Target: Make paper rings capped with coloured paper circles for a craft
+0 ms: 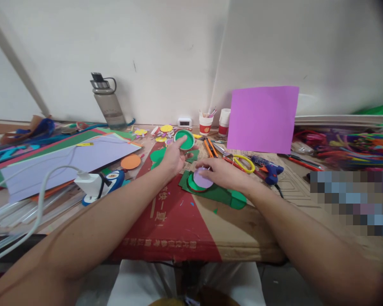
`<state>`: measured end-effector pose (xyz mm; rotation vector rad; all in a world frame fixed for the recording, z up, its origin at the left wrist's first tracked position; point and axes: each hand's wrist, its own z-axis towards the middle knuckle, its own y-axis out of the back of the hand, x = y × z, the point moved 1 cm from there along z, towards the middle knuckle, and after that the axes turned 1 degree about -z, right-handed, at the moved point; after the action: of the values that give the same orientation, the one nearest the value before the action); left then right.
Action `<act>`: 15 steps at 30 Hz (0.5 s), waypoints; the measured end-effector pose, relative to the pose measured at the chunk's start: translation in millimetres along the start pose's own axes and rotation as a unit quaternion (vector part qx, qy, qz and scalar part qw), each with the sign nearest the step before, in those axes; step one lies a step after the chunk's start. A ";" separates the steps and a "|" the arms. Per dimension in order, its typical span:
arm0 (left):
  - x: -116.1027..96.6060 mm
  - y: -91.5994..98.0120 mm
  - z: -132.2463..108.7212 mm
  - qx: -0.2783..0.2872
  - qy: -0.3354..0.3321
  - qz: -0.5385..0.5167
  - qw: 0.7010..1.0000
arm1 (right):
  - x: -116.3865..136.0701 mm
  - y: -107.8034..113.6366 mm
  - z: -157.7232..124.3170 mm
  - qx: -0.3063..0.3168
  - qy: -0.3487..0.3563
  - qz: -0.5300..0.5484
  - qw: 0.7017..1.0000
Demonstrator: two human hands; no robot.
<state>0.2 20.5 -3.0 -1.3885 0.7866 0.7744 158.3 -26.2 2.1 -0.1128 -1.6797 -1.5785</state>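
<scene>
My left hand (176,156) is closed around a round, white-rimmed piece with a green face (184,140), perhaps a paper cup seen end-on. My thumb lies over its face. Lower and to the right, my right hand (217,171) pinches the edge of a light purple paper disc (202,178). That disc overlaps a green disc with a reddish rim (194,185), which rests on dark green paper (218,194). More green paper pieces (157,156) lie beside my left wrist.
Scissors with yellow handles (244,162) and a blue glue gun (272,171) lie to the right. A purple sheet (263,119) stands behind them. Paper cups (205,125) stand near the wall. Left are stacked paper sheets (73,159), a white plug (90,183) and a bottle (108,104).
</scene>
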 end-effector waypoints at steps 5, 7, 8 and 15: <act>0.9 1.2 1.2 -0.006 0.000 0.007 1.000 | 7.6 -4.6 -8.0 0.047 0.040 -0.098 0.993; 1.2 1.3 1.5 0.000 -0.002 0.005 1.000 | 9.7 -4.3 -8.2 0.058 0.058 -0.102 0.991; 1.3 1.3 1.7 0.003 -0.003 0.003 1.000 | 9.9 -3.2 -7.5 0.058 0.059 -0.093 0.992; 0.0 3.2 6.0 -0.018 0.010 -0.020 1.000 | -1.3 10.7 -0.3 0.066 -0.060 0.337 0.937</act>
<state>-2.4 26.7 -4.6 -1.4411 0.7614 0.7483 165.4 -23.6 9.9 -0.6562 -1.5936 -0.9530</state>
